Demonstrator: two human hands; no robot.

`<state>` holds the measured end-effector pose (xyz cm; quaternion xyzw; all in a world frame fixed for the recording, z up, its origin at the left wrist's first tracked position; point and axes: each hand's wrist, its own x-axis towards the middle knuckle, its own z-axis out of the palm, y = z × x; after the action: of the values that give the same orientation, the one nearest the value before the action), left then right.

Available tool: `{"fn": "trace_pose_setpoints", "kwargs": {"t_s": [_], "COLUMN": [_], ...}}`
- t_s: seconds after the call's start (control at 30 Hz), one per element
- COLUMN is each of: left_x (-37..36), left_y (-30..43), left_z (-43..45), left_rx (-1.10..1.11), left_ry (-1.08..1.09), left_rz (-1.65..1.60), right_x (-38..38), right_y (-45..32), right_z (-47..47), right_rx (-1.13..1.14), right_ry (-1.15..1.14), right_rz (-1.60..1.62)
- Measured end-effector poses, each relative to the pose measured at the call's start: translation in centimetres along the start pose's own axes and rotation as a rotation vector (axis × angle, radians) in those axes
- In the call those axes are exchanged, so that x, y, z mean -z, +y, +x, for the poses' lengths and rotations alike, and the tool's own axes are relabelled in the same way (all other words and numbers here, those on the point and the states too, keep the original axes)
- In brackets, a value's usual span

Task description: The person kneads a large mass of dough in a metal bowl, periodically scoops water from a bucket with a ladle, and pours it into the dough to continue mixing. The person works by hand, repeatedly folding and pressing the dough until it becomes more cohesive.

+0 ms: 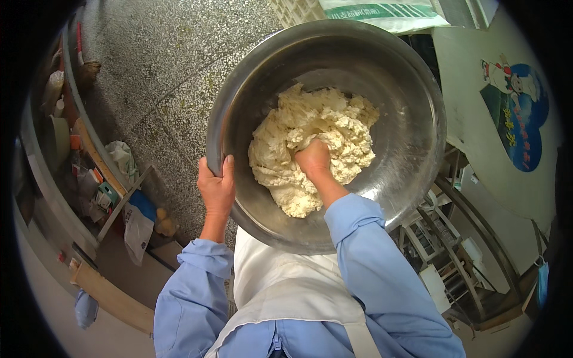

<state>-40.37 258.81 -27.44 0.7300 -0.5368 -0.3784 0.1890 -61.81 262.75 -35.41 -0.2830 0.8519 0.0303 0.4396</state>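
A large round stainless steel basin (pixel 405 112) is in front of me, close against my white apron (pixel 286 286). Inside it lies a big, rough, lumpy mass of pale dough (pixel 277 156). My left hand (pixel 217 183) grips the basin's left rim, its thumb over the edge. My right hand (pixel 314 157) is pushed into the middle of the dough, fist-like, with the fingertips hidden; whether dough is held in it cannot be seen. Blue sleeves are rolled up on both forearms.
Speckled terrazzo floor (pixel 147 58) shows at the left. Shelves (pixel 85 143) with bags and small items line the far left. A white-and-green printed sack (pixel 385 13) lies beyond the basin. At the right are a pale panel with a cartoon sticker (pixel 521 116) and metal racks (pixel 452 250).
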Motion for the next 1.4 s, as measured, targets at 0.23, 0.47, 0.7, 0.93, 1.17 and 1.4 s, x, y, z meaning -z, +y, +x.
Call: {"fn": "trace_pose_setpoints", "kwargs": {"t_s": [0.23, 0.47, 0.7, 0.93, 1.17, 1.4], "left_x": [-0.1, -0.1, -0.2, -0.2, -0.3, -0.4], "left_y": [-0.1, -0.9, -0.5, -1.0, -0.9, -1.4], "left_z": [0.2, 0.2, 0.2, 0.3, 0.3, 0.3], "left_rx": [-0.001, -0.09, -0.092, -0.069, -0.063, -0.025], "left_ry": [-0.009, 0.003, 0.012, 0.01, 0.015, 0.01], "left_rz": [-0.03, -0.039, -0.013, 0.031, -0.019, -0.051], "right_x": [-0.5, 0.8, 7.8, 12.5, 10.8, 14.1], "right_y": [-0.9, -1.0, 6.7, 13.9, 7.5, 3.9], "right_z": [1.5, 1.1, 0.3, 10.7, 14.0, 6.4], "right_rx": [0.003, -0.044, 0.318, -0.249, -0.087, 0.491], "right_ry": [-0.066, -0.243, -0.076, 0.134, -0.134, -0.162], "right_rz": [-0.018, 0.006, 0.619, 1.06, 1.062, 0.216]}}
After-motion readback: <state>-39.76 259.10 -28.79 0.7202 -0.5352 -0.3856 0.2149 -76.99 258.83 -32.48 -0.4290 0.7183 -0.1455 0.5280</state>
